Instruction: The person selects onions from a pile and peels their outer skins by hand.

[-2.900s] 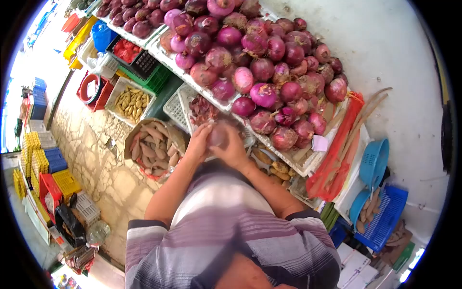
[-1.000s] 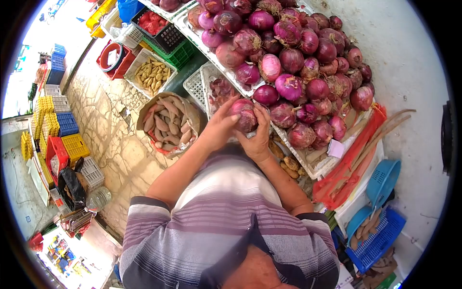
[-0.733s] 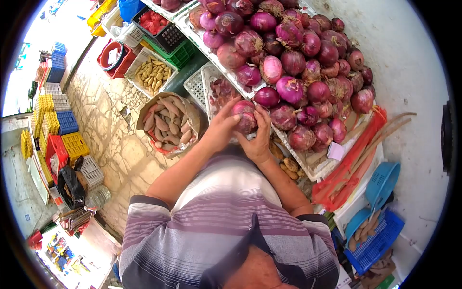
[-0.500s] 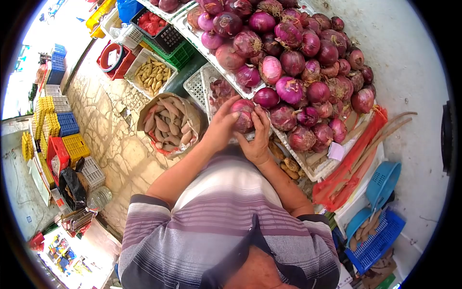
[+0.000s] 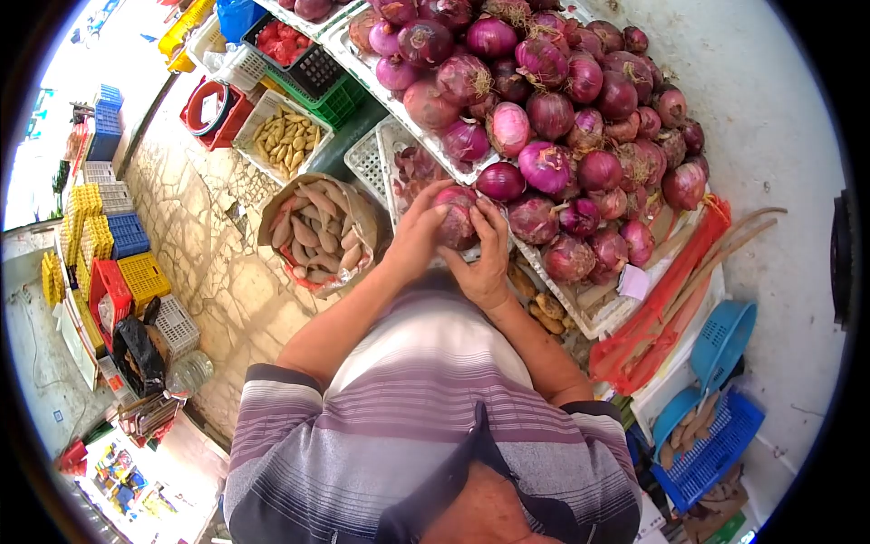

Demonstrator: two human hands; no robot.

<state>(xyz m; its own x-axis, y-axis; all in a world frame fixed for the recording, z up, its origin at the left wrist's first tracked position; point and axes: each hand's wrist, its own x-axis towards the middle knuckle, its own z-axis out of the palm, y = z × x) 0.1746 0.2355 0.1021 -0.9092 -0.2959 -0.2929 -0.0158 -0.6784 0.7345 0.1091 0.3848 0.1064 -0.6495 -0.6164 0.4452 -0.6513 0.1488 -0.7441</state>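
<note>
A large red onion sits between my two hands, in front of my body. My left hand is wrapped round its left side, with the thumb on top near the middle. On the right side, the fingers of my right hand press against the skin while its thumb lies underneath. Just beyond my hands, a white crate contains loose reddish onion skins. A big heap of red onions rises ahead and to the right, in white trays. The underside of the held onion is hidden.
To the left, a paper sack of sweet potatoes stands on the stone floor. Behind it is a white crate of yellowish roots. At right lie red netting, a blue colander and a blue basket. Plastic crates line the far left.
Both hands keep hold of the onion in nearly the same place. The fingers and the onion have shifted only very slightly.
</note>
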